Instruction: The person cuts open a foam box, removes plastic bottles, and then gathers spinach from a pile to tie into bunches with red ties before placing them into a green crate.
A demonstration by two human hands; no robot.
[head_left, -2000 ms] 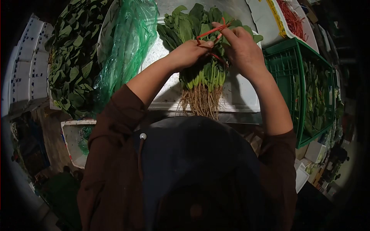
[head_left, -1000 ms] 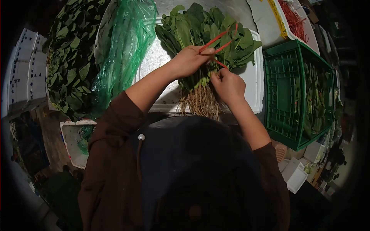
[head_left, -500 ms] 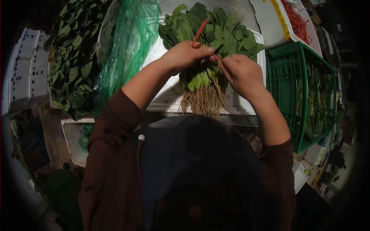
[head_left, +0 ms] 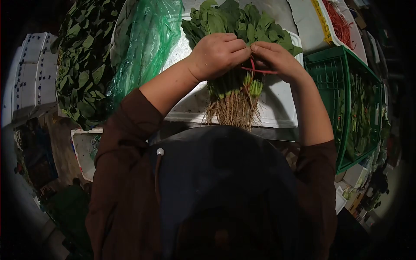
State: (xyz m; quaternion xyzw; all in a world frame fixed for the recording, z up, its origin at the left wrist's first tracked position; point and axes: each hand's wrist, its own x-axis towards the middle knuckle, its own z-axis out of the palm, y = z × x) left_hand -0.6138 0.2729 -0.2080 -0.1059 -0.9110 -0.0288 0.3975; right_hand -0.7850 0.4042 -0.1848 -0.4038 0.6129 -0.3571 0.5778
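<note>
A bunch of spinach (head_left: 240, 21) lies on a white foam board (head_left: 279, 104), leaves pointing away from me and pale brown roots (head_left: 234, 106) toward me. A thin red tie (head_left: 260, 71) crosses over its stems. My left hand (head_left: 220, 54) is closed above the stems, its fingertips pinching at the tie. Close against it, my right hand (head_left: 277, 60) also pinches at the tie, thumb and forefinger together. A red end sticks out below the right fingers. The exact grip is partly hidden by the fingers.
Left of the board lies a crumpled green plastic bag (head_left: 149, 47), beside a large heap of leafy greens (head_left: 84, 69). On the right, a green crate (head_left: 342, 151) holds more greens. Several red ties (head_left: 338, 24) fill a white box at the upper right.
My hands have come together at the stems, the left turning knuckles up. The red end that stood up above my left hand now hangs below, pointing right.
</note>
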